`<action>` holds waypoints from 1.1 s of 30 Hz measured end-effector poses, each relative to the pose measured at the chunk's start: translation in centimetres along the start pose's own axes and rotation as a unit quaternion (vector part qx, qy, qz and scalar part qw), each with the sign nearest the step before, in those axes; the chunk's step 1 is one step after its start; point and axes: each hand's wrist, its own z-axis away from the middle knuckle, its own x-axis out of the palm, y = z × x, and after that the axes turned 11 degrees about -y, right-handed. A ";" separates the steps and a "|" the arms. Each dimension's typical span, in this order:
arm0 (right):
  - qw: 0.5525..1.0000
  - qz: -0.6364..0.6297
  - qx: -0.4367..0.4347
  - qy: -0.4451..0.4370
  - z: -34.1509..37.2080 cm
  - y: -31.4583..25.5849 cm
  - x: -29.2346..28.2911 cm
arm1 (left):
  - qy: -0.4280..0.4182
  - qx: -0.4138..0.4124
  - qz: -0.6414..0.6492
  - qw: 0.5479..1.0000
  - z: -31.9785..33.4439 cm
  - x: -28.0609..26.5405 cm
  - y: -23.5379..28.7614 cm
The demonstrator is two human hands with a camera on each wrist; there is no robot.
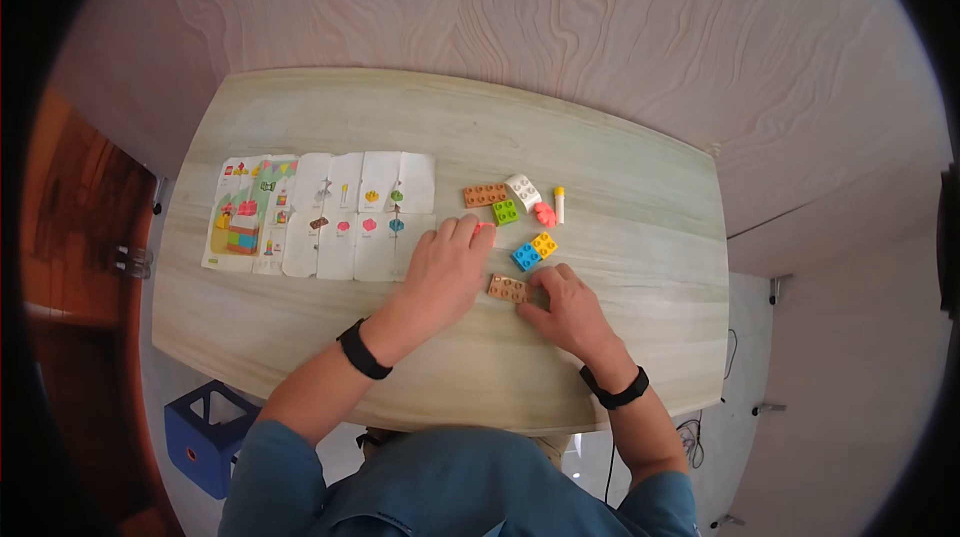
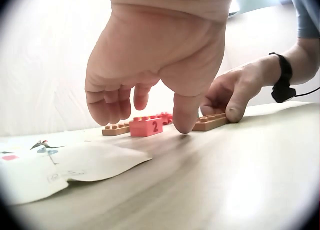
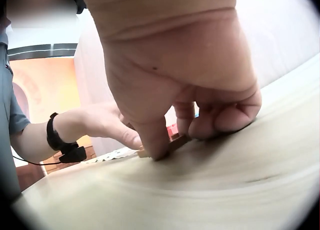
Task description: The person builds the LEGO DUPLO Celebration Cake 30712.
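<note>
My left hand point(image 1: 445, 265) reaches over a red brick point(image 2: 146, 126) printed with a 2; its fingers hang down and its thumb stands apart, with no clear contact on the brick. The right hand point(image 1: 572, 312) pinches the right end of a tan brick point(image 1: 509, 288) lying on the table. Just above that brick are a blue brick point(image 1: 525, 257) and a yellow brick point(image 1: 544, 245), side by side. In the right wrist view, the right hand point(image 3: 180, 74) hides most of the tan brick.
Farther back lie a brown brick point(image 1: 485, 196), a green brick point(image 1: 505, 212), a white curved piece point(image 1: 522, 191), a pink piece point(image 1: 545, 215) and a yellow-topped white stick point(image 1: 559, 205). An unfolded instruction sheet point(image 1: 335, 199) covers the table's left part. A blue stool point(image 1: 208, 437) stands below.
</note>
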 end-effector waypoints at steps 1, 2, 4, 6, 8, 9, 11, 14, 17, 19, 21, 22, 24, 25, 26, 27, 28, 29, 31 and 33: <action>0.999 -0.017 -0.010 -0.030 0.3 -0.2 -0.2 | -0.005 0.015 0.000 1.000 1.0 -0.5 0.7; 0.997 -0.034 -0.020 -0.059 0.5 -0.3 -0.4 | -0.006 0.015 0.001 1.000 1.8 -0.8 1.3; 0.997 -0.028 -0.028 -0.066 1.1 -0.7 -0.2 | -0.139 -0.004 0.086 0.987 3.4 -0.7 2.4; 0.996 -0.021 -0.038 -0.076 1.6 -1.0 -0.1 | -0.152 0.012 0.095 0.984 4.5 0.1 3.0; 0.990 -0.033 -0.112 -0.081 2.0 -1.5 -0.1 | -0.165 0.028 0.102 0.981 5.3 0.8 3.2; 0.990 -0.033 -0.113 -0.083 2.1 -1.6 -0.5 | -0.166 0.026 0.109 0.980 5.6 1.3 3.1; 0.974 -0.106 -0.059 -0.192 1.8 -1.7 -2.0 | -0.166 0.024 0.117 0.979 5.8 1.8 3.1; 0.992 -0.065 -0.061 -0.085 0.7 -0.9 -2.8 | -0.173 0.008 0.119 0.978 6.1 1.9 3.1; 0.998 -0.035 -0.058 -0.003 -1.1 -1.5 -3.3 | -0.180 -0.002 0.133 0.975 6.0 2.0 2.8; 0.998 -0.025 -0.053 0.023 -2.2 -1.9 -3.2 | -0.197 -0.014 0.153 0.968 5.8 1.9 2.7; 0.994 0.089 -0.059 0.032 -3.1 -1.7 -2.3 | -0.201 -0.017 0.187 0.962 5.7 2.4 1.7; 0.994 0.088 -0.059 0.029 -3.2 -1.6 -1.9 | -0.204 -0.021 0.220 0.954 5.8 2.6 1.3; 0.989 0.116 -0.090 0.033 -3.2 -1.2 -1.1 | -0.202 -0.018 0.224 0.953 6.3 2.7 0.7; 0.989 0.114 -0.092 0.028 -2.8 -1.2 -0.9 | -0.200 -0.009 0.224 0.954 6.6 2.7 0.5; 0.989 0.094 -0.107 0.033 -2.3 -1.1 -0.7 | -0.202 -0.014 0.227 0.953 6.7 2.7 0.3; 0.989 0.074 -0.120 0.041 -1.8 -1.1 -0.6 | -0.201 -0.013 0.236 0.951 6.8 2.8 0.2; 0.989 0.073 -0.120 0.037 -1.4 -1.0 -0.5 | -0.201 -0.011 0.245 0.948 6.7 2.8 0.0; 0.989 0.059 -0.124 0.048 -0.8 -1.0 -0.4 | -0.202 -0.012 0.248 0.947 6.6 2.7 0.1; 0.989 0.046 -0.128 0.058 0.1 -0.5 -0.3 | -0.204 -0.040 0.276 0.938 6.2 2.4 0.2; 0.993 -0.012 -0.116 0.009 1.1 0.1 -0.3 | -0.203 -0.042 0.283 0.936 6.0 2.4 0.1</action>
